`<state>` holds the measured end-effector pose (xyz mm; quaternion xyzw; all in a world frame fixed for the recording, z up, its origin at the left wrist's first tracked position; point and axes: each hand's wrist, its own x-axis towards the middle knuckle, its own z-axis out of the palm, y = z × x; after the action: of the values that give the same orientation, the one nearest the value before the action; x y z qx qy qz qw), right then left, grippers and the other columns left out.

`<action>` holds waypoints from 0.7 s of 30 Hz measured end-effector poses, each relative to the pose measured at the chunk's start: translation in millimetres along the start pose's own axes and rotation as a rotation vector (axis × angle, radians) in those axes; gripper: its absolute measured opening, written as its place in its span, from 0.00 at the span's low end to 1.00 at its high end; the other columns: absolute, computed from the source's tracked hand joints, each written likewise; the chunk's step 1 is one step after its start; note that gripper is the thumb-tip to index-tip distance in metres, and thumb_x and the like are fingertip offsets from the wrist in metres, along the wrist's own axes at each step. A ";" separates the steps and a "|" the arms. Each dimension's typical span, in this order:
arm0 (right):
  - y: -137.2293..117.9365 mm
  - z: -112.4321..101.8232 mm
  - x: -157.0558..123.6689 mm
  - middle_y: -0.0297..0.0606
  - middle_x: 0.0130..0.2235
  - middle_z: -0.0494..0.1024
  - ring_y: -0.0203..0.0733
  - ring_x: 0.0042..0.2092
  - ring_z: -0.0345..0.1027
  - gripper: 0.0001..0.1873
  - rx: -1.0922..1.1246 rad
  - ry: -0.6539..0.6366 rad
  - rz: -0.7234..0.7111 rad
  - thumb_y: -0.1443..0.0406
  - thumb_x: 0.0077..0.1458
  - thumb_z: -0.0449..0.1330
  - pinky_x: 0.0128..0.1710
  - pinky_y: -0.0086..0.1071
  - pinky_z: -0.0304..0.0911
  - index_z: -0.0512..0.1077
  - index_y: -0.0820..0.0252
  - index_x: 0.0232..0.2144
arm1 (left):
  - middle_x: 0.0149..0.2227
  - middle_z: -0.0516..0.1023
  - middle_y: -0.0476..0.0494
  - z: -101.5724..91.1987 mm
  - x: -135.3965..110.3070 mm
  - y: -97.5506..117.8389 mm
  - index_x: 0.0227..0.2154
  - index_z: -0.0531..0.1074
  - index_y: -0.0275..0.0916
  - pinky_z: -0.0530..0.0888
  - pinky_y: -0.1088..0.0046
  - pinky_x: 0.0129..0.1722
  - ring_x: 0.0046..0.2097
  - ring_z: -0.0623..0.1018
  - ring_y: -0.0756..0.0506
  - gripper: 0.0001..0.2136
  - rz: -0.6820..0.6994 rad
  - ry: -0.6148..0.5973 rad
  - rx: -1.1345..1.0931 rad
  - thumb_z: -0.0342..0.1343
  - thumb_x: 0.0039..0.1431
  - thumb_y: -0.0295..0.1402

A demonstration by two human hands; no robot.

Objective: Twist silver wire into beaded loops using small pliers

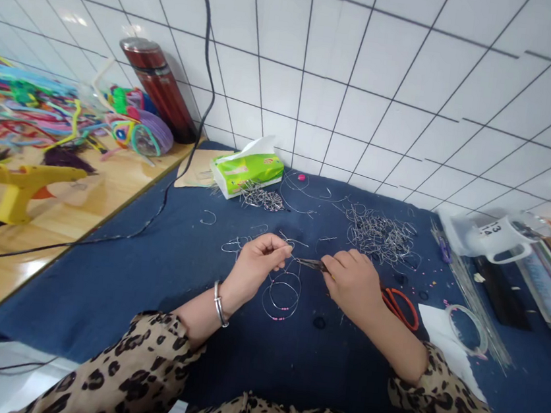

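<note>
My left hand (262, 261) is closed in a pinch on a thin metal wire, with a silver bangle on its wrist. My right hand (353, 285) grips a pair of pliers (313, 264), whose narrow dark jaws point left at the wire beside my left fingertips. Red handles (400, 308) show beyond the right hand; I cannot tell whether they belong to the pliers. Below the fingertips, wire hoops (278, 318) carry small pink beads. Bent wire pieces (232, 246) lie left of my left hand. A tangled heap of bent wires (380, 235) sits behind my right hand.
A green tissue pack (249, 172) and a small wire pile (264, 198) stand at the back. Left are a yellow glue gun (29, 188), a red thermos (162, 91) and a black cord (209, 46). Right are a white mug (500, 239), straight wires (480, 309) and a coil (466, 347).
</note>
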<state>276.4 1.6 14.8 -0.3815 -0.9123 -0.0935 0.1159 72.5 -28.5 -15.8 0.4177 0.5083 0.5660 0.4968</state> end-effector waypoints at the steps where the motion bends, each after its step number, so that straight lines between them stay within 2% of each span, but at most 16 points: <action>1: 0.1 0.0 0.0 0.38 0.32 0.70 0.41 0.37 0.56 0.10 -0.005 0.005 -0.001 0.66 0.57 0.51 0.38 0.34 0.48 0.71 0.59 0.38 | 0.23 0.69 0.51 0.4 -0.4 -0.2 0.26 0.69 0.36 0.65 0.79 0.25 0.24 0.67 0.55 0.07 -0.008 -0.003 0.000 0.58 0.51 0.35; 21: 0.5 0.7 -1.0 0.38 0.29 0.68 0.41 0.36 0.55 0.11 -0.055 0.005 -0.028 0.65 0.58 0.50 0.35 0.34 0.47 0.71 0.58 0.38 | 0.23 0.72 0.50 4.2 -3.5 -1.1 0.27 0.70 0.36 0.67 0.78 0.27 0.25 0.69 0.53 0.07 0.010 -0.010 0.085 0.57 0.52 0.36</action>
<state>277.4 1.4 13.8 -0.3714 -0.9143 -0.1212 0.1064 77.3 -31.3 -16.2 0.4438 0.5274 0.5443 0.4782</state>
